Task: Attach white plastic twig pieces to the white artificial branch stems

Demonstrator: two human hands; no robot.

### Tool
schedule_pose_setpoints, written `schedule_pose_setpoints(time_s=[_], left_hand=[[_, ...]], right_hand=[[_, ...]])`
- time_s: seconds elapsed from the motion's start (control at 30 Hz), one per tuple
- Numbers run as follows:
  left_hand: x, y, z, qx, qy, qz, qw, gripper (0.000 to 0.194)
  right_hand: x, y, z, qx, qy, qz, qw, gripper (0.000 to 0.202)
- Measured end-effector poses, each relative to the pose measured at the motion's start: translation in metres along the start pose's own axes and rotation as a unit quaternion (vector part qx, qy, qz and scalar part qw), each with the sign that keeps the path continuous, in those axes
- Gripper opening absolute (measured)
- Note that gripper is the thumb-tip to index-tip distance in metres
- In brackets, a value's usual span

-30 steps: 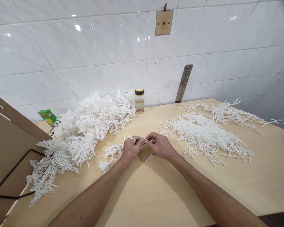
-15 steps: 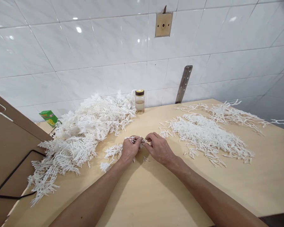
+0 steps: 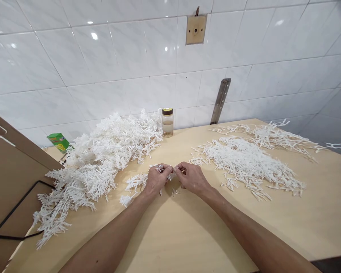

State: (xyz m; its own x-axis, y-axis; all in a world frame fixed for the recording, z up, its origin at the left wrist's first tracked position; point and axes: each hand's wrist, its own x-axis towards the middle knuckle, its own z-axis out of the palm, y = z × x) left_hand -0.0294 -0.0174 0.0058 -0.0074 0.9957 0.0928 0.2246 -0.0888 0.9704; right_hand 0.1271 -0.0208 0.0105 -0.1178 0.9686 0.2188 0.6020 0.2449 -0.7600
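My left hand (image 3: 157, 179) is closed on a white branching plastic sprig (image 3: 136, 182), whose feathery ends stick out to its left and lie low over the table. Close beside it, thumb and forefinger of my right hand (image 3: 191, 176) pinch at the sprig's other end; the exact grip there is too small to make out. A tiny loose tip (image 3: 175, 192) lies on the table just below the hands. To the right spreads a flat pile of small white sprig pieces (image 3: 244, 163), and behind it lie bare white stems (image 3: 275, 137).
A large heap of white sprigs (image 3: 108, 148) covers the table's left side. Behind it stand a lidded jar (image 3: 167, 123) and a green packet (image 3: 59, 141). A brown board with a black wire frame (image 3: 10, 216) borders the left edge. Metal strip (image 3: 221, 101) leans on the tiled wall.
My right hand's fingers have drawn in to a tighter pinch at the sprig near my left thumb. The left hand has barely moved, and the piles look the same.
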Motion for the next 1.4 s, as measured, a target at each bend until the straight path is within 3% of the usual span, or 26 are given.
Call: schedule_pose_setpoints(time_s=[0.23,0.47,0.9,1.1,1.23,1.4], left_hand=[[-0.002,0.0,-0.001,0.112,-0.002,0.086,0.99,0.022],[-0.007,0.01,0.0,0.15,0.007,0.096,0.984,0.021],[-0.004,-0.006,0.003,0.23,0.101,0.142,0.957,0.017],[-0.002,-0.009,0.0,0.24,0.069,0.19,0.95,0.017],[0.0,-0.01,-0.004,0.301,0.03,0.228,0.926,0.02],[0.0,-0.011,-0.005,0.362,0.001,0.228,0.904,0.023]], right_hand=[[0.001,0.003,-0.004,0.082,-0.046,0.052,0.994,0.02],[0.003,0.007,0.0,0.125,-0.029,0.075,0.989,0.016],[-0.003,0.0,0.013,0.181,0.003,0.107,0.978,0.02],[-0.001,0.004,0.015,0.178,-0.011,0.125,0.976,0.016],[0.002,0.005,0.01,0.162,-0.004,0.087,0.983,0.017],[0.002,0.004,0.004,0.09,-0.002,0.045,0.995,0.016]])
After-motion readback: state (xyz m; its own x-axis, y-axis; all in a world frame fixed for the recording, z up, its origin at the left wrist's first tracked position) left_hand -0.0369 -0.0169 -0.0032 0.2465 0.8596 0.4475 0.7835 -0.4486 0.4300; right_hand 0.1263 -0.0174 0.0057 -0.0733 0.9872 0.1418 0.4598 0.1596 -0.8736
